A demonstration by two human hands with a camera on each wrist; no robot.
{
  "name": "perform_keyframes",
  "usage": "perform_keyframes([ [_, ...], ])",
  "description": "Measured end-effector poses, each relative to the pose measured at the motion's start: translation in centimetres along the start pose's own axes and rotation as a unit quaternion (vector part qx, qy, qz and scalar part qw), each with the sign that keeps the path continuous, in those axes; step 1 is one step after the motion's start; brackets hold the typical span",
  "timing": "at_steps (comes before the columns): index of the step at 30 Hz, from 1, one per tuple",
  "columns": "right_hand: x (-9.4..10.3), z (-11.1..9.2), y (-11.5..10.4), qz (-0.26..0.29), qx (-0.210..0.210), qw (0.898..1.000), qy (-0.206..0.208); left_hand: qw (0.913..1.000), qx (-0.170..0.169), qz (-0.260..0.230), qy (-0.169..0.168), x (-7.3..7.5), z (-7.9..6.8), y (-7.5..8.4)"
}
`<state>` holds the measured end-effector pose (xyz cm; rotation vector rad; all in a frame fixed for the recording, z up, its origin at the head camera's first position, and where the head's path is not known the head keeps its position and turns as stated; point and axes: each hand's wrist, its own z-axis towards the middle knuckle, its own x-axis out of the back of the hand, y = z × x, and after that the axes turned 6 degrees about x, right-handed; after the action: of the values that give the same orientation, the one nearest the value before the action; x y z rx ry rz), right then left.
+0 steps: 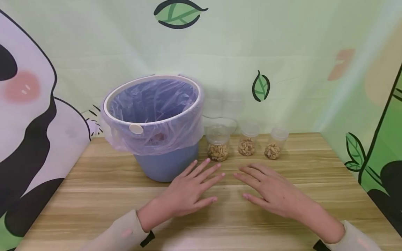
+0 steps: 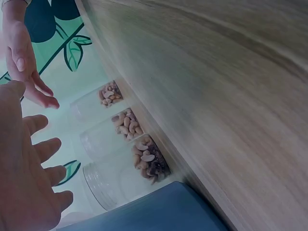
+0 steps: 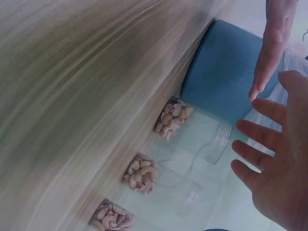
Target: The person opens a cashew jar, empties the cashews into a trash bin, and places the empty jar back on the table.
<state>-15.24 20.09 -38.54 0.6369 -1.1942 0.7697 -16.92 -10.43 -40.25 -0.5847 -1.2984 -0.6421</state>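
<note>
Both hands hover palm down over the wooden table with nothing in them. The left hand (image 1: pixel 188 191) has its fingers spread and straight, in front of the blue bin and the largest jar. My right hand (image 1: pixel 276 191) is held out too, fingers apart, nearest the two smaller jars. Three clear jars partly filled with cashews stand in a row: the largest jar (image 1: pixel 218 144) beside the bin, the middle jar (image 1: pixel 247 141), and the right-hand jar (image 1: pixel 274 144). In the right wrist view, the largest jar (image 3: pixel 192 130) stands close to the bin.
A blue bin (image 1: pixel 166 164) with a white rim and a clear plastic liner (image 1: pixel 163 139) stands at the back left. The wooden table (image 1: pixel 226 230) ends at a green cloth backdrop (image 1: pixel 226 42) with leaves and a panda printed on it.
</note>
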Motion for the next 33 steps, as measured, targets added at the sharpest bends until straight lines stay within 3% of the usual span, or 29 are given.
perform_keyframes([
  [13,0.0,0.2,0.1,-0.016,0.018,0.998,0.057,0.9998,-0.003,-0.018,0.011,0.2,0.6,0.7],
  [33,0.2,-0.1,0.5,0.001,-0.003,0.999,0.049,0.9992,-0.017,-0.032,0.019,-0.2,2.1,1.5],
])
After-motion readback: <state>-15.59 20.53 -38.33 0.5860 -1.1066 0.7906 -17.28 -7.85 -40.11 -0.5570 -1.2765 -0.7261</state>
